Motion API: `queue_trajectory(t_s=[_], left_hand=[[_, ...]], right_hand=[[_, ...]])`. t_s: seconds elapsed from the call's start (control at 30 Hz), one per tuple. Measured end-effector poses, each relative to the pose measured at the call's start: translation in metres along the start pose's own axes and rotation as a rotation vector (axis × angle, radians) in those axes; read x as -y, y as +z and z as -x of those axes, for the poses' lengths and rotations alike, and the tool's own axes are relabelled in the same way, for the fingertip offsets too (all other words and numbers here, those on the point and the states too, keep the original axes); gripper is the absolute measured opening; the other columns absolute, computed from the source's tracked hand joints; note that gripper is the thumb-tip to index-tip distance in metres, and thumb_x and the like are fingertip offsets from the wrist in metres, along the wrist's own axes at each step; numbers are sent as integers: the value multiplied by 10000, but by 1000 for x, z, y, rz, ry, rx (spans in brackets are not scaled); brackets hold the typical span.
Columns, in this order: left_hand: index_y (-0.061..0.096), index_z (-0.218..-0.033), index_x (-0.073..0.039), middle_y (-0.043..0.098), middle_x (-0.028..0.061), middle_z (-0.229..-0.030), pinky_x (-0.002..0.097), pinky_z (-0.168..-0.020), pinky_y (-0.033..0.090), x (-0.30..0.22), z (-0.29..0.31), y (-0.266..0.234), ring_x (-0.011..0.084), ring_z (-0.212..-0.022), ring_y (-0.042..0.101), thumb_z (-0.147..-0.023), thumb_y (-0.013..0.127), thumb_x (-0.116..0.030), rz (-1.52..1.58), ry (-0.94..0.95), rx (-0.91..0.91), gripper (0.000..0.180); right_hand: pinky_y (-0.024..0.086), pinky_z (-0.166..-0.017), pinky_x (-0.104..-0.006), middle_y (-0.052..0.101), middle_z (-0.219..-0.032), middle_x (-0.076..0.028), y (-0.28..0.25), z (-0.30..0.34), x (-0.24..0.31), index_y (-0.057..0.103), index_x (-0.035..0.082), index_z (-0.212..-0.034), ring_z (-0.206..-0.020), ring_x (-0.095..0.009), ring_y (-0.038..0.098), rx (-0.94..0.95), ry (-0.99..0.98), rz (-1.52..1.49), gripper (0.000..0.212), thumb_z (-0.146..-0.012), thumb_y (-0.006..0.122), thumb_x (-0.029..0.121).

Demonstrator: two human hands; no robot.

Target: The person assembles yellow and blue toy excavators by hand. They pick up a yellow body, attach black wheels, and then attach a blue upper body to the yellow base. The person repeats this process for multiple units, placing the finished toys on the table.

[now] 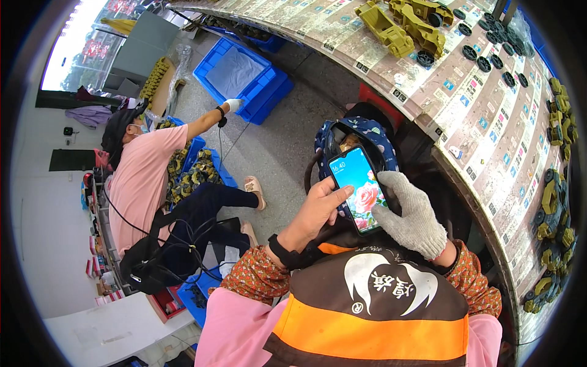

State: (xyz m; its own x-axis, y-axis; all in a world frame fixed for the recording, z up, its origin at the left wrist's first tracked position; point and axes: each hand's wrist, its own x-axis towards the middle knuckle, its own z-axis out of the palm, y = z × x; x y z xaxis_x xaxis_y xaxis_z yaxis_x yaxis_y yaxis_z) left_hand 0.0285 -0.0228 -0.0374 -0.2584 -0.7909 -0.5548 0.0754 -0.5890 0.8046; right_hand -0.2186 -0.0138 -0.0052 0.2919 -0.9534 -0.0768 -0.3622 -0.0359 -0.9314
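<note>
- The bare left hand [319,208] held the phone [362,192], its fingers clamped at the left edge and the thumb over the front.
- The gloved right hand [413,217] was at the phone's right edge, thumb and fingers apart.
- The phone was between both hands, partly hiding the blue bag [380,139].
- A co-worker's gloved hand [233,105] was at a blue crate [269,92].

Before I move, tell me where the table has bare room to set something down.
On the table, between the black wheels and the edge nearest the phone; also left of the olive vehicle bodies. It is crowded among those bodies and wheels, and along the right, where more vehicles sit.
</note>
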Motion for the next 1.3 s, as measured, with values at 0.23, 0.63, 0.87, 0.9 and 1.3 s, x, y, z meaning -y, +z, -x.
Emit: queue_trajectory(t_s=[0.23,0.63,0.87,0.9,1.3], left_hand=[[682,-1263,-31,722,-23,-966,161,-463,398,0,0,-1,-25,-548,492,-1059,716,-284,0,-4,0,327],[657,-1332,-27,722,-7,-1043,156,-481,388,-11,9,1,-21,-556,474,-1059,711,-275,-45,-12,43,373],[634,-1399,-73,641,-45,-981,158,-500,362,-46,37,1,-32,-592,465,-1063,582,-87,-303,253,-130,341],[630,-1390,-68,659,-27,-1012,170,-524,367,-50,41,2,-23,-605,467,-1065,587,-77,-314,283,-149,328],[706,-1173,-44,704,-26,-1028,168,-535,387,-52,50,4,-30,-616,484,-1085,584,-52,-334,547,-241,151]], right_hand=[[589,-821,-368,704,-1030,-151,-2,-2,-1,557,25,-1393,-909,-195,709,57,56,-97,550,-901,787,115],[506,-515,-229,713,-933,-46,-14,-7,11,570,35,-1367,-636,-63,616,219,410,-432,460,-946,736,117],[538,-680,-270,710,-959,-48,-27,-13,-3,604,7,-1318,-793,-88,659,-41,172,-428,395,-940,698,69],[555,-771,-328,716,-968,-79,-26,-16,-7,614,12,-1309,-866,-153,688,-79,119,-406,391,-934,703,73],[580,-610,-432,723,-850,-87,4,-69,59,645,86,-1006,-768,-279,761,134,-467,816,189,-840,723,132]])
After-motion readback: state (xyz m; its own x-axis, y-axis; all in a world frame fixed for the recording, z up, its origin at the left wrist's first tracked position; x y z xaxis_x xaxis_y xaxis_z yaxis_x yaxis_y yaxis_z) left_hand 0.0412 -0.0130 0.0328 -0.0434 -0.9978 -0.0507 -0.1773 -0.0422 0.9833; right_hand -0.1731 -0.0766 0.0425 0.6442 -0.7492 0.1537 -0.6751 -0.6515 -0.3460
